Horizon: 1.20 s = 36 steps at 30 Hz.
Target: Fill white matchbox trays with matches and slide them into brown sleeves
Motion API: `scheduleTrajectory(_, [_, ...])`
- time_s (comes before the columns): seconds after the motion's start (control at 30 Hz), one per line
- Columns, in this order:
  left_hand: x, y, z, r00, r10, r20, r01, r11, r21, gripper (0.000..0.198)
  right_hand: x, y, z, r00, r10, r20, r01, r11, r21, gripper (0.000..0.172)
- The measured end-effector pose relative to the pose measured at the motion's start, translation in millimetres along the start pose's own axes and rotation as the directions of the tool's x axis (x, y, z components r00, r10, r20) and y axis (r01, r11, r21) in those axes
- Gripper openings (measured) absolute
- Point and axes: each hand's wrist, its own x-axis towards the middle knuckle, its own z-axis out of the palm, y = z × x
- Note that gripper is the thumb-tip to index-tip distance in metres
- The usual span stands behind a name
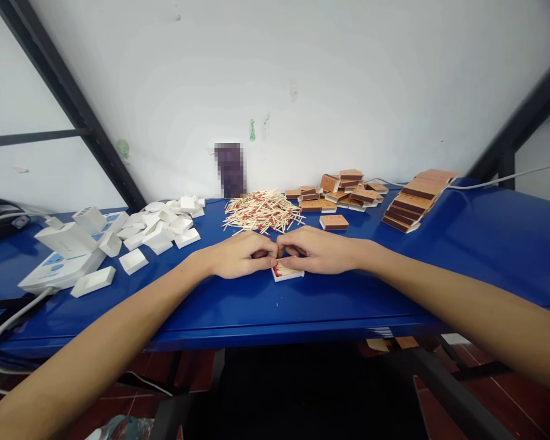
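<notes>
My left hand [241, 255] and my right hand [316, 250] rest side by side on the blue table [462, 256], fingers curled and fingertips meeting. Between and under them lies a small white matchbox tray [288, 272] with red-tipped matches in it. Both hands pinch at the tray and its matches; the fingertips hide exactly what each one grips. Just behind the hands lies a loose pile of matches [262, 211].
A heap of empty white inner trays [162, 226] lies at the left, beside a white power strip [62, 263] and grey cable. Brown matchbox sleeves [343, 192] are scattered at the back right, with a slanted stack of them [412, 205] further right. One sleeve [333, 222] lies alone.
</notes>
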Motion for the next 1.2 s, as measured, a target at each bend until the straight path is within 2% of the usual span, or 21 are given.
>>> scheduleTrajectory(0.27, [2,-3,0.2,1.000,-0.011,0.002,0.011,1.000,0.012,0.035,3,1,8,0.995,-0.039,-0.090,0.034,0.998,-0.050,0.007])
scheduleTrajectory(0.57, [1,-5,0.7,1.000,-0.015,-0.003,0.015,1.000,-0.010,0.029,4,3,15,0.987,-0.026,-0.156,0.020,0.999,-0.041,0.009])
scheduleTrajectory(0.77, [1,-3,0.1,0.999,-0.041,0.006,0.041,0.998,-0.037,0.020,6,4,15,0.983,-0.018,-0.185,0.013,1.000,-0.027,0.018])
scheduleTrajectory(0.83, [0,-4,-0.5,0.999,-0.052,0.000,0.052,0.998,-0.020,0.021,8,9,11,0.961,0.020,-0.278,-0.033,0.999,-0.043,0.023])
scheduleTrajectory(0.93, [1,-9,-1.3,0.996,-0.054,-0.073,0.058,0.997,0.059,0.029,10,22,3,0.878,0.138,-0.458,-0.184,0.981,-0.058,0.017])
scheduleTrajectory(1.0, [2,-14,-1.9,0.987,-0.052,-0.149,0.073,0.988,0.135,0.029,11,31,-2,0.847,0.222,-0.483,-0.287,0.956,-0.065,0.016])
scheduleTrajectory(1.07, [3,-19,-2.5,0.978,-0.057,-0.203,0.097,0.976,0.195,0.023,11,38,-2,0.863,0.246,-0.442,-0.321,0.942,-0.102,0.020])
scheduleTrajectory(1.2, [1,-21,-4.1,0.976,-0.049,-0.212,0.097,0.970,0.222,0.021,11,42,6,0.930,0.097,-0.355,-0.178,0.963,-0.203,0.028])
